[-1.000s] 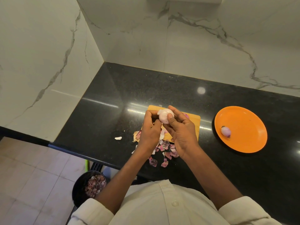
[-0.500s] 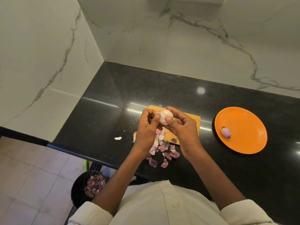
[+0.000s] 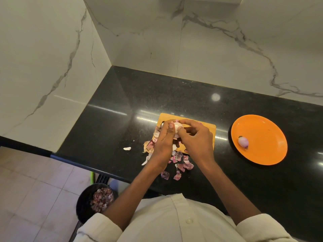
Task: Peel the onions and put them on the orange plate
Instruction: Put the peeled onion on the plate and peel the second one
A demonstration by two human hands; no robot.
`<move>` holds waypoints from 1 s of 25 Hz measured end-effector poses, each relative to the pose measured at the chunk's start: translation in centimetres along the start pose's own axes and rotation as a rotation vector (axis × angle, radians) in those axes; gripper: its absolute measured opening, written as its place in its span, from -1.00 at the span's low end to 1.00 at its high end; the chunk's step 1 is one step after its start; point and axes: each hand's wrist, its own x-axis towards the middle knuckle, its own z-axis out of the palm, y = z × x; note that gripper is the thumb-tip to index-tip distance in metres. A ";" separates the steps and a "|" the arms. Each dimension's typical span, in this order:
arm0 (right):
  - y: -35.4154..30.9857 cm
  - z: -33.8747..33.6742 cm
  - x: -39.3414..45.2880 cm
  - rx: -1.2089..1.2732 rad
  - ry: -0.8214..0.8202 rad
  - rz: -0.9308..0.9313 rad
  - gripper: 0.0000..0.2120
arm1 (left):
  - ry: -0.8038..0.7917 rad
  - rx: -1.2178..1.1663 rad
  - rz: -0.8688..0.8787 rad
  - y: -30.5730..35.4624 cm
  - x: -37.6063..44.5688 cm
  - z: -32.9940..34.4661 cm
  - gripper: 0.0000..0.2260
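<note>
A pale, mostly peeled onion (image 3: 178, 128) is held between both hands above the wooden cutting board (image 3: 208, 130). The left hand (image 3: 166, 138) is curled around the onion's left side, with its thumb laid against the bulb's front. The right hand (image 3: 194, 137) is closed over the onion's right side, its index finger arched across the top and its thumb pressed near the middle; whether a strip of skin is pinched there cannot be made out, since the fingers cover the spot. Only a small patch of the bulb is seen between the two hands.

Directly beneath and just nearer than the hands, loose onion skins (image 3: 181, 163) are scattered over the board's near edge and onto the black countertop (image 3: 122, 110), in pink, purple and papery tan. A single white scrap (image 3: 127, 148) is left alone to the left of the left hand.

Well to the right of the right hand, the orange plate (image 3: 265, 133) is set on the countertop. One peeled onion (image 3: 243, 142) is laid on the plate's left part, its root end turned towards the near rim.

Below the left forearm, past the counter's edge, a dark bowl (image 3: 83, 205) filled with purple peelings is seen over the tiled floor (image 3: 35, 189). Marble walls (image 3: 209, 49) are met at the corner beyond the hands.
</note>
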 end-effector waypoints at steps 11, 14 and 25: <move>-0.8 -0.6 0.9 -0.236 -0.039 -0.033 -0.84 | 0.028 -0.018 0.116 -1.4 0.8 -0.4 -0.70; -0.7 -0.6 1.0 -0.269 -0.033 -0.058 -0.86 | 0.026 0.005 0.104 -1.4 0.8 -0.3 -0.70; 0.8 -2.2 1.3 -0.073 -0.263 0.008 -0.75 | 0.043 -0.145 -0.032 -0.6 0.9 -1.3 -0.66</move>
